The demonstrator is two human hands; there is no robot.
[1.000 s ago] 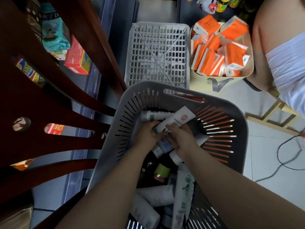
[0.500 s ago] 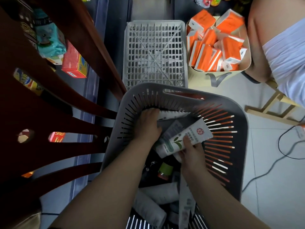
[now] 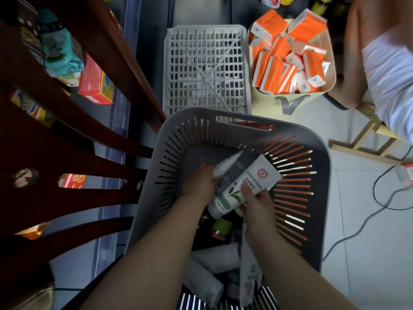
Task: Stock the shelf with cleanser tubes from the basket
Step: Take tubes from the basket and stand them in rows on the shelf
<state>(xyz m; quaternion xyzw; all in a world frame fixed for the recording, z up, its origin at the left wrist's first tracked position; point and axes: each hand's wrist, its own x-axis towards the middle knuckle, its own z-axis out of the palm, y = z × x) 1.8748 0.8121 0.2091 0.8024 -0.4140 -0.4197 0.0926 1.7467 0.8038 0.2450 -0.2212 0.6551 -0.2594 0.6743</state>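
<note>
Gathering stage | right hand (image 3: 257, 204) gripped leaf-print cleanser tube (image 3: 243, 186) | left hand (image 3: 199, 186) clasped ribbed-cap tube (image 3: 225, 165) | more tubes under fingers in grey basket (image 3: 245, 128); none shelved.

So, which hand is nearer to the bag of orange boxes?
Right. The right hand is in the basket, below the bag of orange boxes; the left hand is further left.

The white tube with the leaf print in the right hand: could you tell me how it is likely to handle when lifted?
The white tube is probably light: the right hand pinches it by fingertips alone. Its flat crimped end suggests a soft body that may dent. It looks smooth, so perhaps slippery.
</note>
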